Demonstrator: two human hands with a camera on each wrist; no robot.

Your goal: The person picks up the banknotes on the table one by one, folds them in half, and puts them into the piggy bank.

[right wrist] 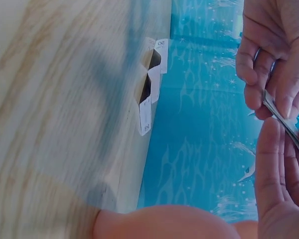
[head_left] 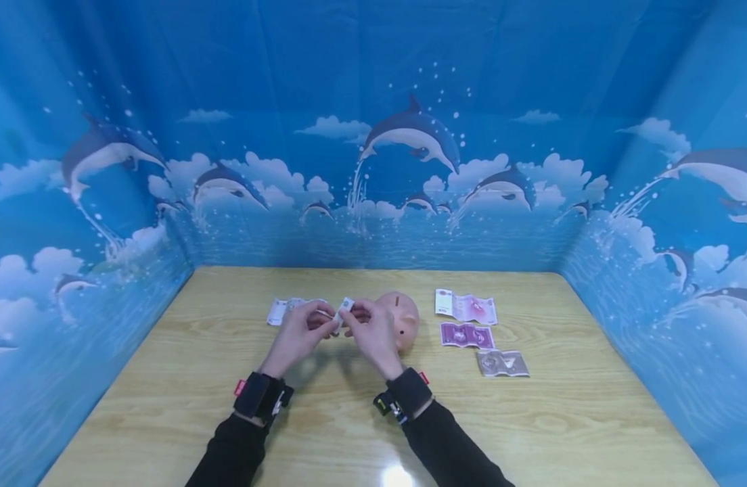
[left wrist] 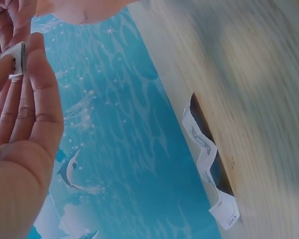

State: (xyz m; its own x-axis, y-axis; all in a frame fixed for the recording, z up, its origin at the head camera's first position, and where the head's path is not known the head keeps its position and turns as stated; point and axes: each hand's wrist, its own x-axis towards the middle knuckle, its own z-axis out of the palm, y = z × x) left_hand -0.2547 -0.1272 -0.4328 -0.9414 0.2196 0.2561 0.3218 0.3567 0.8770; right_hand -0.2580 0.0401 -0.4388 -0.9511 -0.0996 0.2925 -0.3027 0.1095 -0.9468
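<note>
A small folded banknote is held up between both hands above the table. My left hand pinches one end between thumb and fingers. My right hand pinches the other end. In the right wrist view the folded banknote appears edge-on as a thin, layered strip. Just beside my right hand, partly behind it, sits a pink piggy bank with a slot on top. A creased banknote lies behind my left hand; the left wrist view shows that creased banknote standing in zigzag folds, marked 20.
To the right of the piggy bank lie a pink-and-pale banknote, a purple banknote and a brownish-grey banknote, all creased. The wooden table is enclosed by a blue dolphin-print curtain at the back and sides.
</note>
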